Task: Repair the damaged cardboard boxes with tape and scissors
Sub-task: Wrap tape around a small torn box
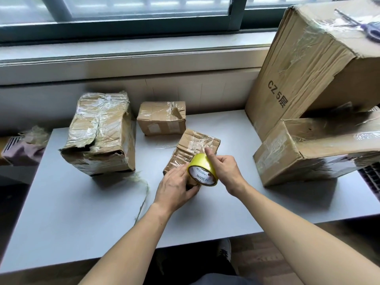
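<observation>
A small crumpled cardboard box, wrapped in old clear tape, lies at the middle of the white table. My left hand grips its near end, fingers curled round the front. My right hand holds a yellow tape roll against the box's near top, thumb stretched up along the roll. Purple-handled scissors lie on top of the tall box at the far right.
A large torn box stands at the left, a small dented box behind the middle, and an open box at the right. A loose strand of old tape trails toward the front left. A window sill runs behind.
</observation>
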Action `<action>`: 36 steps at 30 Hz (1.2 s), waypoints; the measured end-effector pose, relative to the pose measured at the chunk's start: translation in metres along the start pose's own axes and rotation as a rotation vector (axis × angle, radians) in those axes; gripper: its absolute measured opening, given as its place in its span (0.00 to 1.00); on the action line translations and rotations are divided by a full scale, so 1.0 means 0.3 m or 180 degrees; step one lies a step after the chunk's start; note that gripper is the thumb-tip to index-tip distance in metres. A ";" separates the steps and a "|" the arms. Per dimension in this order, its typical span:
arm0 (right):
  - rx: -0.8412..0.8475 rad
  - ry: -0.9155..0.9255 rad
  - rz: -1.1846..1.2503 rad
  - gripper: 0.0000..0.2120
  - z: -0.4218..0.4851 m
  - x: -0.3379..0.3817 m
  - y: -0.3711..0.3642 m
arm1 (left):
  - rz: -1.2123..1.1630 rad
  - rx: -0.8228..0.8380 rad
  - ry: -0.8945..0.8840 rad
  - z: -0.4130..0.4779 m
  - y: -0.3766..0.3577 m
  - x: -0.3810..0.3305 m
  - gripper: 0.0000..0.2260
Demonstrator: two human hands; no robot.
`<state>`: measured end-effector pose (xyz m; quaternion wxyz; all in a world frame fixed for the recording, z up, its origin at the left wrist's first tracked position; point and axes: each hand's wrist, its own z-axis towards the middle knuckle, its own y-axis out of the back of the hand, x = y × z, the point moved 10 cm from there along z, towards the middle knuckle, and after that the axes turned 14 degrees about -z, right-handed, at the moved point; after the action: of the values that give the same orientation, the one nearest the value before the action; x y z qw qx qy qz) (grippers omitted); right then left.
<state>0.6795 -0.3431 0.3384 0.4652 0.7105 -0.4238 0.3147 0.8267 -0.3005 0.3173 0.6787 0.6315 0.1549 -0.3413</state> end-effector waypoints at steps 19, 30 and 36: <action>0.0128 0.0193 -0.1213 0.26 -0.025 -0.237 0.059 | 0.0876 0.1059 0.0038 -0.017 -0.079 -0.012 0.31; 0.0440 0.0138 -0.1504 0.26 -0.059 -0.272 -0.020 | 0.0422 0.0674 0.0633 -0.004 -0.049 -0.034 0.34; 0.0511 0.0140 -0.1287 0.21 -0.059 -0.270 -0.028 | 0.0552 0.0455 0.1085 0.030 -0.068 -0.017 0.30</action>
<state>0.6502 -0.3000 0.2735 0.4700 0.8088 -0.2360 0.2631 0.8076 -0.3071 0.3066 0.6229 0.7378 0.1879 -0.1799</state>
